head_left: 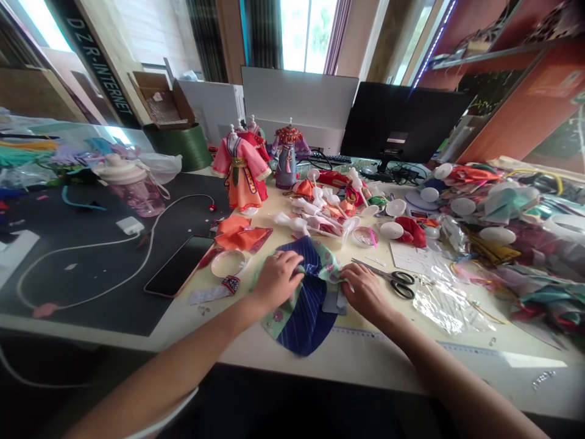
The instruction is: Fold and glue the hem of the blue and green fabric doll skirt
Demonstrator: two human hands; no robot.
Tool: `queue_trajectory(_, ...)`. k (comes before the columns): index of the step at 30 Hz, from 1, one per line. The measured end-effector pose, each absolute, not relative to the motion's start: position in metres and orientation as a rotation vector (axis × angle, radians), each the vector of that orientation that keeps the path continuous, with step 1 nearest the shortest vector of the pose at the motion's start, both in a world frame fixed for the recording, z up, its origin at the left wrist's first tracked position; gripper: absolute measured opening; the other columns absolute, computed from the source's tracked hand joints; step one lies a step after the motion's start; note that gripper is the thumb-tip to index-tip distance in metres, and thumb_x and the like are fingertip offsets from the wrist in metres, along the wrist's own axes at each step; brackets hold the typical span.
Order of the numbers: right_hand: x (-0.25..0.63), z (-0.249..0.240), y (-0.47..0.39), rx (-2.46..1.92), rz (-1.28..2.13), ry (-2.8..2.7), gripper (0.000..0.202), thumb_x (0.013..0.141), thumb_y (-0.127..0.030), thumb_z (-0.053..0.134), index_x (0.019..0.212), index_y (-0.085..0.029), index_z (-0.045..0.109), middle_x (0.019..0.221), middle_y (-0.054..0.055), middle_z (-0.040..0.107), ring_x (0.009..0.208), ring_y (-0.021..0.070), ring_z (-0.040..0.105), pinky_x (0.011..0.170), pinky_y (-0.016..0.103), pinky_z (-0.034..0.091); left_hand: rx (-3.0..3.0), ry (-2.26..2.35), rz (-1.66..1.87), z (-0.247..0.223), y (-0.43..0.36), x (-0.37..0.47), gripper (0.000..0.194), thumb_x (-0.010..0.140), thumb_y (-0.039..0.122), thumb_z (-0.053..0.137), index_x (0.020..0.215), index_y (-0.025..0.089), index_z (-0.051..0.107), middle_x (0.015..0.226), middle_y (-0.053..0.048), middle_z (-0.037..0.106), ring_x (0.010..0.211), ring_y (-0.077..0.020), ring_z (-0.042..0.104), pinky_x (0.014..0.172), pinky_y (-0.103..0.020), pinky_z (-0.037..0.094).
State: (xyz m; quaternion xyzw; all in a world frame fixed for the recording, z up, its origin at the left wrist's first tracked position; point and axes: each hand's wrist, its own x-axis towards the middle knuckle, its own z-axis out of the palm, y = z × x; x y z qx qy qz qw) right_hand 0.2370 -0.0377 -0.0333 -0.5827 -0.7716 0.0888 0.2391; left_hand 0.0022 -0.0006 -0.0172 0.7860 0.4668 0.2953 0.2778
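A small doll garment [305, 323] in navy blue with thin light stripes and green flowered cloth lies in front of me at the table's edge. My left hand [280, 277] is closed on its upper left part, fingers curled over the cloth. At the right, my right hand [363, 289] pinches the green flowered end of the same garment. A grey flat piece [334, 303] shows beside the cloth, close to my right fingers. Black-handled scissors [397, 281] lie just beyond my right hand.
A phone [180, 265], a tape roll [228, 263] and orange cloth [242, 233] lie to the left. Dressed doll forms [241, 171] stand behind. White doll stands and cloth scraps [329, 207] cover the middle back. Plastic bags [450, 308] and a ruler [361, 334] lie at the right and front.
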Motion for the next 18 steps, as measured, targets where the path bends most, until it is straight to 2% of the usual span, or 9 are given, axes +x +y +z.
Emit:
queue_trajectory(1, 0.239, -0.032, -0.034, -1.593, 0.256, -2.076, 0.016, 0.077, -0.011, 0.048, 0.083, -0.018, 0.062, 0.097, 0.01, 0.066, 0.092, 0.0254, 0.06, 0.082, 0.04, 0.047, 2.056, 1.203, 0.785, -0.017, 0.004, 0.006, 0.018, 0.08, 0.016, 0.056, 0.096, 0.015, 0.065, 0.116, -0.012, 0.063, 0.117, -0.0296, 0.051, 0.107, -0.048, 0.033)
queue_trajectory(3, 0.243, -0.023, -0.031, -1.582, 0.304, -1.987, 0.015, 0.079, -0.014, 0.047, 0.085, -0.018, 0.06, 0.093, 0.008, 0.067, 0.086, 0.0225, 0.062, 0.075, 0.036, 0.049, 1.925, 1.11, 0.757, -0.015, 0.011, 0.008, 0.014, 0.083, 0.02, 0.053, 0.088, 0.015, 0.065, 0.103, -0.009, 0.067, 0.105, -0.0247, 0.059, 0.099, -0.042, 0.043)
queue_trajectory(6, 0.254, 0.003, -0.03, -1.521, 0.426, -1.89, 0.015, 0.084, -0.023, 0.045, 0.086, -0.018, 0.058, 0.08, 0.005, 0.067, 0.073, 0.0177, 0.063, 0.063, 0.029, 0.05, 1.7, 0.97, 0.673, -0.004, 0.011, 0.0, 0.026, 0.087, 0.036, 0.051, 0.091, 0.013, 0.063, 0.086, -0.008, 0.067, 0.079, -0.0193, 0.064, 0.075, -0.034, 0.053)
queue_trajectory(9, 0.268, 0.033, -0.028, -1.402, 0.597, -1.705, 0.015, 0.081, -0.03, 0.052, 0.086, -0.018, 0.06, 0.076, 0.003, 0.065, 0.062, 0.0149, 0.059, 0.052, 0.026, 0.045, 1.515, 0.864, 0.6, 0.007, 0.008, -0.012, 0.034, 0.084, 0.045, 0.054, 0.088, 0.013, 0.061, 0.08, -0.007, 0.066, 0.068, -0.0156, 0.064, 0.065, -0.029, 0.053)
queue_trajectory(11, 0.276, 0.046, -0.024, -1.409, 0.565, -1.658, 0.015, 0.079, -0.03, 0.055, 0.085, -0.018, 0.061, 0.077, 0.004, 0.064, 0.064, 0.0156, 0.058, 0.054, 0.027, 0.045, 1.43, 0.842, 0.581, 0.01, 0.009, -0.016, 0.033, 0.082, 0.046, 0.057, 0.086, 0.013, 0.06, 0.077, -0.006, 0.065, 0.064, -0.0136, 0.063, 0.063, -0.027, 0.053)
queue_trajectory(13, 0.278, 0.049, -0.02, -1.493, 0.355, -1.726, 0.015, 0.079, -0.029, 0.056, 0.087, -0.018, 0.062, 0.081, 0.006, 0.065, 0.071, 0.019, 0.06, 0.062, 0.032, 0.048, 1.375, 0.854, 0.576, 0.008, 0.012, -0.016, 0.031, 0.08, 0.044, 0.059, 0.085, 0.013, 0.06, 0.073, -0.005, 0.065, 0.06, -0.0121, 0.061, 0.06, -0.025, 0.052)
queue_trajectory(16, 0.267, 0.036, -0.023, -1.54, -0.02, -1.872, 0.018, 0.081, -0.024, 0.053, 0.094, -0.017, 0.063, 0.094, 0.012, 0.065, 0.087, 0.0261, 0.06, 0.076, 0.043, 0.049, 1.345, 0.901, 0.593, -0.001, 0.016, -0.013, 0.027, 0.081, 0.038, 0.06, 0.083, 0.011, 0.061, 0.07, -0.004, 0.065, 0.058, -0.0123, 0.06, 0.058, -0.024, 0.051)
queue_trajectory(18, 0.251, 0.021, -0.034, -1.488, -0.022, -1.997, 0.018, 0.087, -0.024, 0.05, 0.097, -0.017, 0.063, 0.098, 0.013, 0.065, 0.091, 0.0266, 0.061, 0.079, 0.044, 0.05, 1.361, 0.928, 0.631, -0.009, 0.018, -0.011, 0.023, 0.081, 0.033, 0.06, 0.083, 0.01, 0.063, 0.07, -0.005, 0.067, 0.061, -0.0138, 0.061, 0.059, -0.025, 0.05)
